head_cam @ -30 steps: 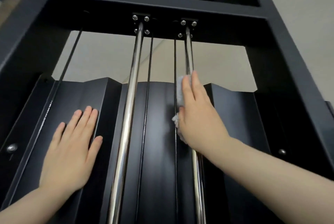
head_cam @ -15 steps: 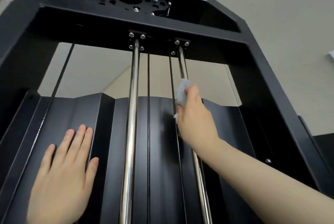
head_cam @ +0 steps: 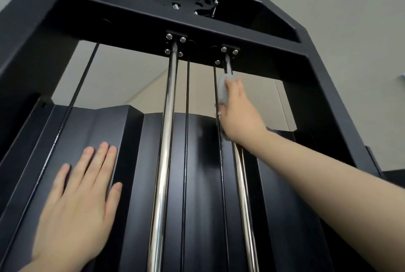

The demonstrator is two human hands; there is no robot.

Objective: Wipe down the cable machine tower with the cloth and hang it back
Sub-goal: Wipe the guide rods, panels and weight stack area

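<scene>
Cloth (head_cam: pixel 223 90) sits upper right of centre, bunched in the right hand (head_cam: pixel 237 113), which curls round it against the right chrome rod (head_cam: pixel 242 184) near its top. Left hand (head_cam: pixel 76 210) lies flat and holds nothing on the black panel (head_cam: pixel 87 127), lower left. Looks mid-wipe to me; hanging it back isn't done yet.

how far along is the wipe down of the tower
Mid-job. In hand: the right hand grips the cloth around the right rod, near its top bracket. The left hand rests flat on the black panel. Nothing shows which parts are already clean. Left: apparently the left rod and frame, then hanging the cloth back.
</scene>
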